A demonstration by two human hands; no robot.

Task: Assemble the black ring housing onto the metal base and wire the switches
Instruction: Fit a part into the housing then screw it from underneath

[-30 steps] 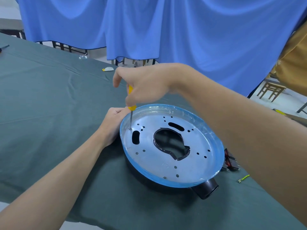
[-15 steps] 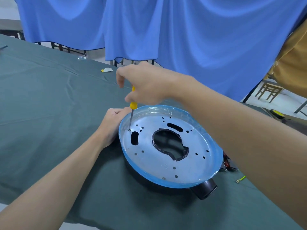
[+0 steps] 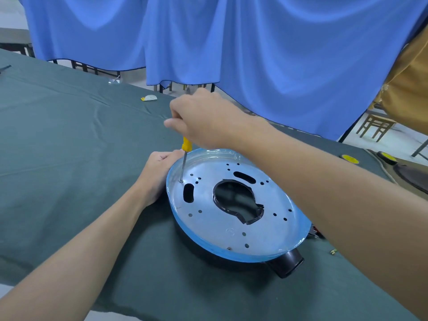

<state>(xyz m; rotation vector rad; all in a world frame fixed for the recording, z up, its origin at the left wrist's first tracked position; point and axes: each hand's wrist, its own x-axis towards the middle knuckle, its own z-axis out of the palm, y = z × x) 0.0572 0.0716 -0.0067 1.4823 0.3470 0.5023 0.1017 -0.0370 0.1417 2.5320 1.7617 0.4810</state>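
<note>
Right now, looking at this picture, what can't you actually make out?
Head view only.
Screw under the screwdriver tip: too small to tell.
Black ring housing: mostly hidden beneath the metal base.
Switches: nearly covered by the right forearm.
Left hand: fingertips hidden behind the base's rim.
Screwdriver handle top: buried in the right hand.

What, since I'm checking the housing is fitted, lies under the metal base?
Black ring housing shows beneath the metal base at its near rim and through its central cutout; the rest, including any wiring, is covered.
</note>
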